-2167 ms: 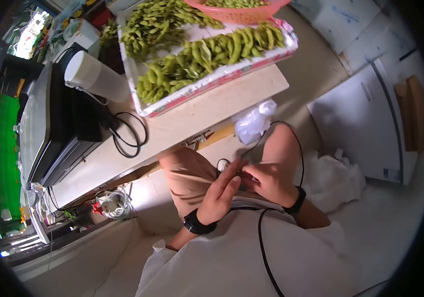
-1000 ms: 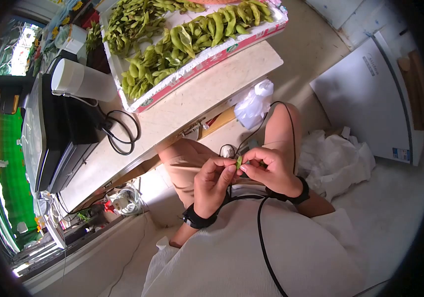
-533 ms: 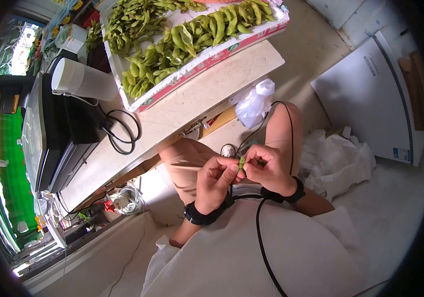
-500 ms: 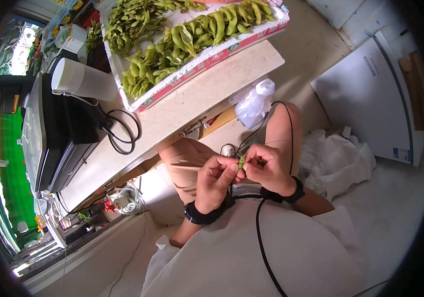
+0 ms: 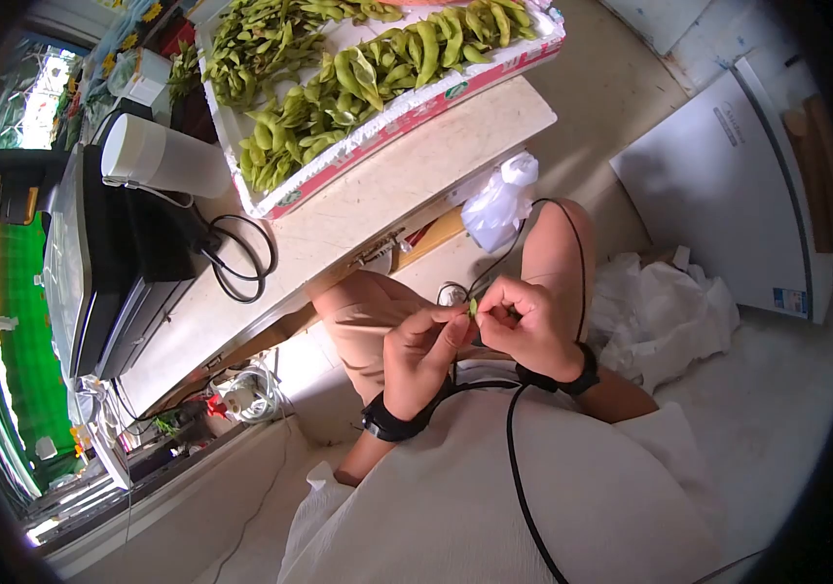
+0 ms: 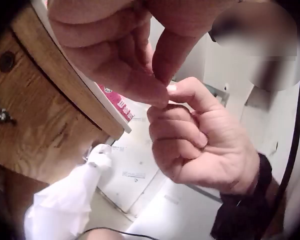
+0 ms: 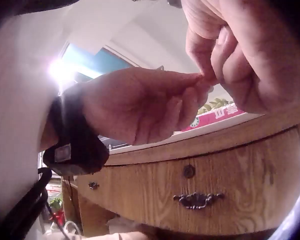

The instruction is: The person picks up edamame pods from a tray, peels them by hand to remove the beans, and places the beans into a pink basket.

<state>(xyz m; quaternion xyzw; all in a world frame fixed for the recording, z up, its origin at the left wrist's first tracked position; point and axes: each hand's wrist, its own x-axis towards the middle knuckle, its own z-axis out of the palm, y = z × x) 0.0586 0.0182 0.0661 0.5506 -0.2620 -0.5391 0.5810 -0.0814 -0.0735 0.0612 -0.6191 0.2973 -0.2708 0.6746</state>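
Note:
In the head view a small green soybean pod [image 5: 473, 308] sits between the fingertips of both hands above the lap. My left hand [image 5: 418, 358] pinches it from the left between thumb and forefinger. From the other side the thumb and forefinger of my right hand [image 5: 531, 327] grip it, the other fingers curled in. Both wrist views show the fingertips meeting, the left hand [image 7: 140, 105] and right hand [image 6: 202, 145] hiding most of the pod. Beyond the hands, a foam tray [image 5: 378, 127] on the desk bears rows and piles of soybean pods [image 5: 358, 83].
The desk [image 5: 416, 165] has wooden drawers [image 7: 230, 185]. On it stand a white cup [image 5: 159, 156], a black machine [image 5: 129, 263] and a looped black cable [image 5: 246, 273]. A white plastic bag [image 5: 502, 200] hangs at the desk edge. A small fridge [image 5: 728, 195] stands right.
The hands were held close together without a visible pod at first. Then a green pod appeared pinched between them. Since then only the fingers and pod have shifted slightly.

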